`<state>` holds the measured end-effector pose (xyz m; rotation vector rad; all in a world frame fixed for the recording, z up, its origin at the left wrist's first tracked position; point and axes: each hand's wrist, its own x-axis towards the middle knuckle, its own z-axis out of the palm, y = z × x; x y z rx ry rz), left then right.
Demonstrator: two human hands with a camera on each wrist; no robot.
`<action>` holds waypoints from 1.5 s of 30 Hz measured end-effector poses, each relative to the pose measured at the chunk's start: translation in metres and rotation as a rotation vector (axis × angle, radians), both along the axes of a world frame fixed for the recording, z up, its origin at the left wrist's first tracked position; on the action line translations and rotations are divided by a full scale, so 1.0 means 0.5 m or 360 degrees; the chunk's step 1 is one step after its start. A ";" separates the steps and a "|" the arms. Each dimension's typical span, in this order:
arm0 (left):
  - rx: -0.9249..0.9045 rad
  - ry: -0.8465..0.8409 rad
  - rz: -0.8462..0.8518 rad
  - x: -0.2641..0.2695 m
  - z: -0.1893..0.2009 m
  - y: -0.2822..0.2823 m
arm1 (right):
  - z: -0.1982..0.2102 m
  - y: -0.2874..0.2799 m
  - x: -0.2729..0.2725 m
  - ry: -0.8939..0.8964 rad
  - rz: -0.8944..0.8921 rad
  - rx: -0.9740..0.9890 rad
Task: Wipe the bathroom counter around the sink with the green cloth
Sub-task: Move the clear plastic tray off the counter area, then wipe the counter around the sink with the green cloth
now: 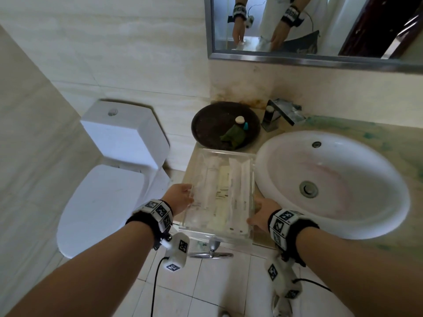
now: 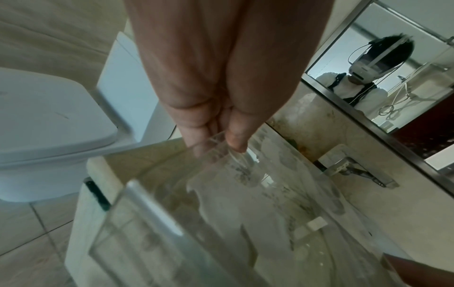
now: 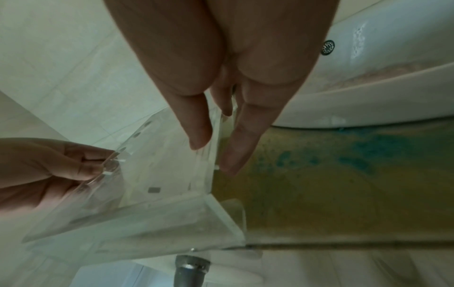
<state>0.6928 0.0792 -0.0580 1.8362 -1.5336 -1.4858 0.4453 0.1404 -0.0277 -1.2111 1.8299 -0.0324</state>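
The green cloth (image 1: 233, 135) lies crumpled in a dark round tray (image 1: 206, 124) at the back of the counter (image 1: 377, 131), left of the faucet. Nearer me, a clear acrylic tray (image 1: 219, 191) holding wrapped white items sits left of the white sink (image 1: 263, 165) and overhangs the counter's front edge. My left hand (image 1: 182, 197) pinches its left wall, with the thumb on the inside (image 2: 216, 143). My right hand (image 1: 261, 213) pinches its right wall (image 3: 213, 153). I cannot tell whether the clear tray (image 3: 159, 194) is lifted off the counter.
Blue-green stains mark the counter (image 3: 319, 184) around the sink. A chrome faucet (image 1: 281, 113) stands behind the basin. A white toilet (image 1: 103, 202) is close on the left. A mirror (image 1: 320, 26) hangs above. A small bottle and a soap-like lump share the dark tray.
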 end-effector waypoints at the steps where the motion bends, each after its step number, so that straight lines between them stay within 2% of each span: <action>1: 0.0001 0.0007 0.0004 -0.001 -0.006 -0.005 | 0.000 -0.007 -0.002 0.0005 0.0013 0.0012; 4: -0.0009 -0.0013 0.0029 -0.010 -0.011 -0.016 | 0.007 -0.026 -0.011 0.0077 0.0125 0.0053; 6: 0.0012 -0.0133 0.0011 -0.020 -0.004 -0.023 | 0.017 -0.034 -0.017 0.0125 0.0236 0.0065; 10: 0.0078 -0.0840 -0.0291 -0.047 0.041 -0.058 | 0.044 -0.058 -0.039 0.0173 0.0487 0.0105; 12: 0.0039 -0.1069 -0.0305 -0.079 0.080 -0.083 | 0.071 -0.075 -0.059 0.0154 0.0542 -0.0010; 14: -0.0036 -0.1182 -0.0279 -0.125 0.117 -0.109 | 0.099 -0.095 -0.085 0.0104 0.0507 -0.0135; 19: -0.0346 -0.1064 -0.0123 -0.246 0.149 -0.168 | 0.141 -0.140 -0.147 0.0050 0.0554 -0.0237; 23: -0.0322 -0.0948 -0.0013 -0.286 0.149 -0.226 | 0.169 -0.166 -0.191 -0.0005 0.0505 -0.0324; 26: -0.0301 -0.0952 -0.0036 -0.311 0.145 -0.285 | 0.164 -0.206 -0.213 -0.0077 0.0462 -0.0305; 29: -0.0240 -0.0978 -0.0119 -0.347 0.134 -0.342 | 0.149 -0.236 -0.232 -0.0146 0.0377 -0.0263; 32: -0.0130 -0.1051 -0.0338 -0.379 0.114 -0.398 | 0.134 -0.264 -0.251 -0.0226 0.0273 -0.0190; 36: -0.0144 -0.1325 -0.0653 -0.393 0.081 -0.436 | 0.109 -0.290 -0.275 -0.0304 0.0086 -0.0119; 38: -0.0192 -0.1459 -0.0684 -0.394 0.068 -0.448 | 0.098 -0.289 -0.289 -0.0283 0.0054 -0.0096; 40: -0.0259 -0.1333 -0.0516 -0.406 0.075 -0.455 | 0.092 -0.286 -0.307 -0.0259 0.0044 -0.0068; 43: -0.0327 -0.0722 -0.0066 -0.440 0.108 -0.435 | 0.091 -0.285 -0.333 -0.0270 -0.0012 -0.0047; 45: -0.0290 -0.0309 -0.0016 -0.468 0.142 -0.403 | 0.097 -0.283 -0.354 -0.0207 0.0012 -0.0074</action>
